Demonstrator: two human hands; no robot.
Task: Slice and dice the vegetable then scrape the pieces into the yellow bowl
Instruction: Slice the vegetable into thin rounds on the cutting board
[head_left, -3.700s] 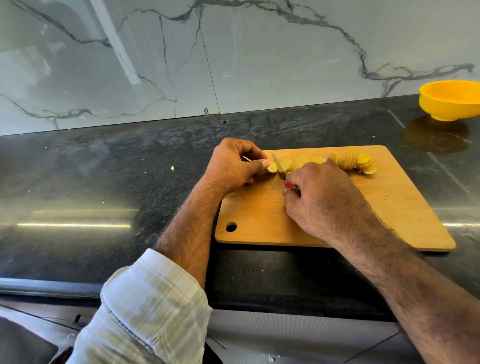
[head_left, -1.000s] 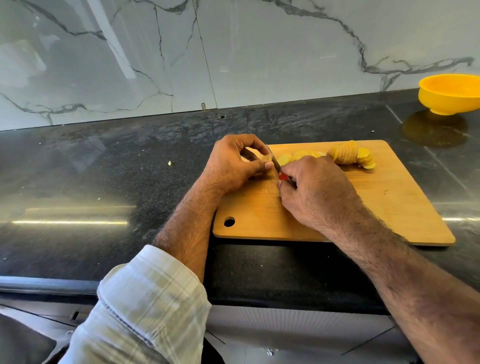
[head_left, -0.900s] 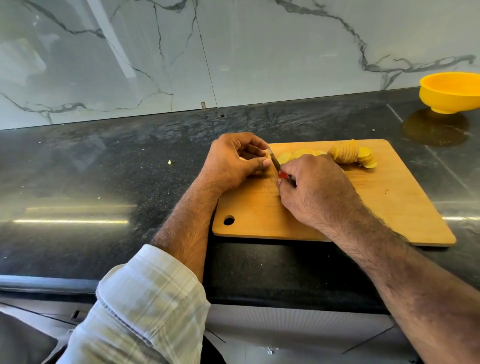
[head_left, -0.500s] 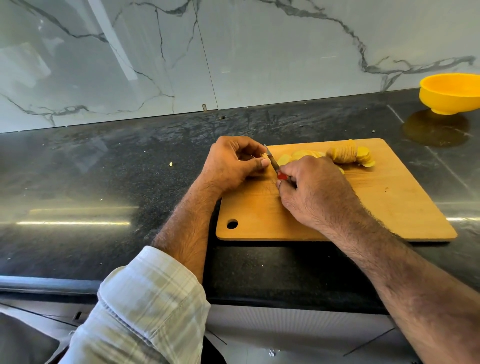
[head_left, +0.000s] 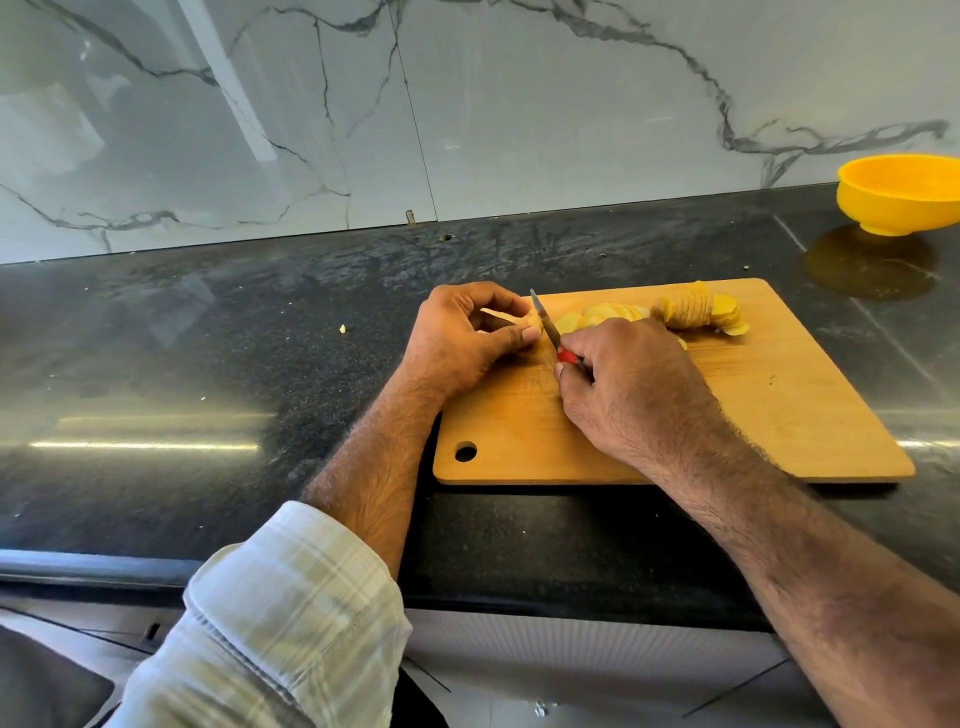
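Observation:
A wooden cutting board (head_left: 779, 405) lies on the black counter. Along its far edge sits a row of yellow vegetable slices (head_left: 691, 312). My left hand (head_left: 462, 338) pinches the small remaining end piece of the vegetable (head_left: 531, 325) at the board's far left corner. My right hand (head_left: 628, 384) grips a small knife (head_left: 545, 325) with a red handle, its blade raised and angled just right of that end piece. The yellow bowl (head_left: 898, 195) stands far right at the back, apart from the board.
A marble wall runs behind the black counter (head_left: 208, 364). A tiny vegetable scrap (head_left: 342, 328) lies on the counter left of the board. The counter's front edge is near my sleeve (head_left: 280, 623).
The knife blade has lifted and tilted up from the cut. My left hand has shifted slightly on the end piece. The slices on the board stay where they were.

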